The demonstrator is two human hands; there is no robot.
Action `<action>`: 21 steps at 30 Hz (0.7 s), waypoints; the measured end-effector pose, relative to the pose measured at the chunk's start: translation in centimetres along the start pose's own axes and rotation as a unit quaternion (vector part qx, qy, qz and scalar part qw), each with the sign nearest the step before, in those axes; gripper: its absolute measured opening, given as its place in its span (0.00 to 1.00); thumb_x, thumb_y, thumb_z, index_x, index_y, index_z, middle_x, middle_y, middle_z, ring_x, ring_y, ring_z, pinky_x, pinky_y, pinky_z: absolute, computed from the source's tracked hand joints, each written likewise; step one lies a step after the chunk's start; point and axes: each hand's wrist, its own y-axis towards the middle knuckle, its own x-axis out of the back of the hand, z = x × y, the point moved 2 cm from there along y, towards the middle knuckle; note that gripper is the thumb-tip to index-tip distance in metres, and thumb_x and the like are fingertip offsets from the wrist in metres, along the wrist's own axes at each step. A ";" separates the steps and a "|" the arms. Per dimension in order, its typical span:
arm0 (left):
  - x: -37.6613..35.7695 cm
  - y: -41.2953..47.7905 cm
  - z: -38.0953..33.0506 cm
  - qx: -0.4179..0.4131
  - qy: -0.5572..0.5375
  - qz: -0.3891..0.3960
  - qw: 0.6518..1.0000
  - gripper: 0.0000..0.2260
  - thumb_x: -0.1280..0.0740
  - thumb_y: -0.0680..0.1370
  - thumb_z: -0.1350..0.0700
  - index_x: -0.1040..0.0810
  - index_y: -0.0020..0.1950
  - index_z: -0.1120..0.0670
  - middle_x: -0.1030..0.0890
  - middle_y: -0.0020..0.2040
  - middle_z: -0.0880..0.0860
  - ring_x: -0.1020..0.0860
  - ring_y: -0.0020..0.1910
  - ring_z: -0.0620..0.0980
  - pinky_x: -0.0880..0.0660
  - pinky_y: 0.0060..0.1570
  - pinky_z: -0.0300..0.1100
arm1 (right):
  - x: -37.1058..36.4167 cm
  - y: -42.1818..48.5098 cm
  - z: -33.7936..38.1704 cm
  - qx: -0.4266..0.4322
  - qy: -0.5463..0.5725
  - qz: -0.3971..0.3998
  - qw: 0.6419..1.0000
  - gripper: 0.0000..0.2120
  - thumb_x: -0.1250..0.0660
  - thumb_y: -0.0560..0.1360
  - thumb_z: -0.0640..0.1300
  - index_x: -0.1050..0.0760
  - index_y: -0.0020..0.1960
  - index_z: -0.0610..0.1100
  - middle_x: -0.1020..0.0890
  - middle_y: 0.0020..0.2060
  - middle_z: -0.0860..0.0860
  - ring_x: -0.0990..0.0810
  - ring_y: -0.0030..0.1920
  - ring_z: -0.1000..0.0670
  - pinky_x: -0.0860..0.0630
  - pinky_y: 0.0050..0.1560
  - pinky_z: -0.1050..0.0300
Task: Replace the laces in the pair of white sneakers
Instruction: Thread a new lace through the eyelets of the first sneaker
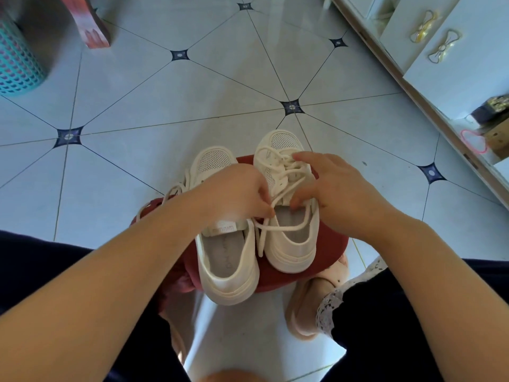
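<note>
White sneakers sit side by side on a round red stool (332, 244), toes pointing away from the person. The left sneaker (228, 271) lies under and nearer than the left hand. The right sneaker (292, 245) lies under the right hand and a little farther out.

The left hand (234, 188) reaches across the left sneaker, and its thumb and fingertips pinch a white lace (285, 230) just at the inner edge of the right sneaker's opening. From that pinch the lace runs up toward the eyelets below the right hand. Its loose end also loops across the grey insole and hangs down between the two shoes.

The right hand (338, 186) arches over the right sneaker's lacing with its fingers spread. The forefinger tip rests on the crossed laces near the toe, and the thumb tip rests by the tongue. Whether it grips a strand cannot be told, since the palm hides it.

A second lace (176, 190) trails loose from the left sneaker, beyond the left wrist.

The stool stands on a pale tiled floor (165, 92) between the person's knees. A teal basket (16, 59) stands far out past the left hand, and a white cabinet (446, 70) with bow-shaped handles stands far out past the right hand.
</note>
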 end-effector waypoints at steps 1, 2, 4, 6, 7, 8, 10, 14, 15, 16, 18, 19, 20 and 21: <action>0.3 0.0 0.0 0.009 -0.032 -0.002 0.999 0.03 0.29 0.70 0.52 0.19 0.36 0.49 0.19 0.38 0.47 0.22 0.41 0.44 0.27 0.40 0.39 | -0.2 -0.1 0.4 0.017 -0.005 0.004 1.000 0.15 0.33 0.68 0.37 0.18 0.43 0.57 0.40 0.73 0.53 0.45 0.70 0.48 0.45 0.67 0.50; 0.7 -0.1 -0.1 0.028 -0.088 -0.008 0.996 0.04 0.30 0.69 0.54 0.21 0.34 0.48 0.20 0.35 0.46 0.23 0.37 0.42 0.28 0.34 0.36 | -0.3 -0.2 0.7 0.031 -0.010 0.015 0.999 0.15 0.33 0.67 0.37 0.18 0.43 0.57 0.40 0.73 0.52 0.46 0.72 0.48 0.47 0.69 0.50; 1.5 -0.5 0.0 0.069 -0.298 -0.011 0.952 0.06 0.33 0.70 0.58 0.23 0.32 0.52 0.21 0.29 0.45 0.30 0.25 0.41 0.36 0.22 0.32 | -0.6 -0.3 1.1 0.042 -0.026 0.041 0.998 0.14 0.35 0.67 0.37 0.18 0.42 0.56 0.40 0.74 0.52 0.48 0.73 0.47 0.49 0.70 0.50; 2.0 -0.6 0.2 0.088 -0.507 0.008 0.858 0.07 0.38 0.73 0.62 0.27 0.34 0.57 0.21 0.29 0.50 0.37 0.21 0.43 0.42 0.18 0.32 | -0.5 -0.4 0.9 0.031 -0.041 0.042 0.998 0.14 0.35 0.68 0.37 0.17 0.41 0.54 0.39 0.73 0.52 0.48 0.73 0.48 0.48 0.70 0.51; 2.0 -0.6 0.4 0.089 -0.565 0.019 0.820 0.07 0.39 0.74 0.62 0.28 0.35 0.58 0.22 0.28 0.52 0.37 0.21 0.43 0.43 0.17 0.32 | -0.3 -0.4 0.7 0.025 -0.040 0.027 0.999 0.13 0.35 0.68 0.37 0.17 0.41 0.53 0.38 0.72 0.52 0.46 0.73 0.47 0.46 0.70 0.50; 2.1 -0.7 0.5 0.085 -0.606 0.031 0.790 0.06 0.40 0.75 0.62 0.29 0.37 0.58 0.23 0.28 0.52 0.37 0.21 0.43 0.42 0.17 0.32 | -0.1 -0.4 0.6 0.020 -0.023 0.001 1.000 0.13 0.35 0.69 0.37 0.17 0.40 0.52 0.35 0.71 0.52 0.43 0.72 0.46 0.43 0.70 0.50; 2.3 -0.8 0.3 0.073 -0.681 0.047 0.727 0.03 0.38 0.74 0.63 0.29 0.41 0.57 0.25 0.28 0.51 0.35 0.21 0.42 0.38 0.17 0.30 | 0.3 -0.3 0.6 0.004 0.057 -0.073 0.996 0.14 0.37 0.70 0.35 0.17 0.41 0.50 0.30 0.66 0.50 0.35 0.66 0.48 0.38 0.63 0.57; 2.6 -0.7 0.0 0.052 -0.800 0.058 0.595 0.08 0.35 0.66 0.64 0.28 0.44 0.59 0.24 0.32 0.51 0.32 0.23 0.39 0.33 0.21 0.27 | 1.2 -0.2 1.9 -0.037 0.278 -0.073 0.957 0.15 0.35 0.73 0.38 0.25 0.45 0.61 0.23 0.44 0.63 0.26 0.45 0.65 0.33 0.46 0.74; 2.6 -0.6 -0.2 0.046 -0.815 0.056 0.575 0.08 0.35 0.66 0.64 0.28 0.44 0.59 0.23 0.33 0.52 0.31 0.24 0.40 0.33 0.22 0.26 | 1.2 -0.2 2.2 -0.041 0.337 -0.029 0.940 0.13 0.34 0.73 0.40 0.25 0.45 0.60 0.22 0.41 0.65 0.24 0.43 0.65 0.31 0.45 0.74; 2.6 -0.4 -0.2 0.044 -0.827 0.048 0.558 0.08 0.36 0.67 0.65 0.28 0.45 0.60 0.23 0.33 0.53 0.31 0.24 0.40 0.32 0.23 0.27 | 1.2 -0.2 2.4 -0.043 0.379 0.016 0.924 0.10 0.34 0.73 0.41 0.23 0.46 0.57 0.20 0.39 0.66 0.22 0.43 0.65 0.28 0.45 0.72; 2.7 -0.1 -0.1 0.059 -0.842 0.018 0.536 0.06 0.37 0.69 0.67 0.28 0.45 0.60 0.22 0.34 0.55 0.30 0.25 0.42 0.30 0.23 0.28 | 1.0 -0.3 2.4 -0.055 0.417 0.072 0.904 0.07 0.35 0.75 0.41 0.20 0.46 0.51 0.17 0.40 0.61 0.19 0.43 0.61 0.24 0.48 0.66; 2.8 0.1 0.2 0.073 -0.844 0.000 0.532 0.05 0.39 0.72 0.68 0.28 0.45 0.60 0.22 0.35 0.56 0.30 0.25 0.42 0.30 0.24 0.29 | 0.9 -0.2 2.2 -0.071 0.430 0.083 0.896 0.07 0.36 0.75 0.40 0.20 0.45 0.48 0.16 0.40 0.57 0.18 0.43 0.58 0.22 0.47 0.63; 2.9 0.3 0.6 0.090 -0.840 -0.019 0.534 0.04 0.40 0.74 0.68 0.28 0.44 0.60 0.22 0.35 0.57 0.30 0.25 0.43 0.30 0.24 0.29 | 0.9 -0.2 1.9 -0.092 0.444 0.086 0.887 0.07 0.37 0.76 0.39 0.21 0.45 0.46 0.16 0.40 0.54 0.17 0.41 0.56 0.21 0.45 0.62; 2.9 0.4 1.0 0.107 -0.833 -0.037 0.542 0.04 0.40 0.75 0.68 0.28 0.44 0.60 0.22 0.35 0.57 0.30 0.25 0.43 0.29 0.23 0.30 | 1.0 -0.2 1.5 -0.113 0.451 0.083 0.881 0.06 0.38 0.77 0.39 0.22 0.44 0.45 0.16 0.38 0.53 0.17 0.39 0.55 0.22 0.41 0.63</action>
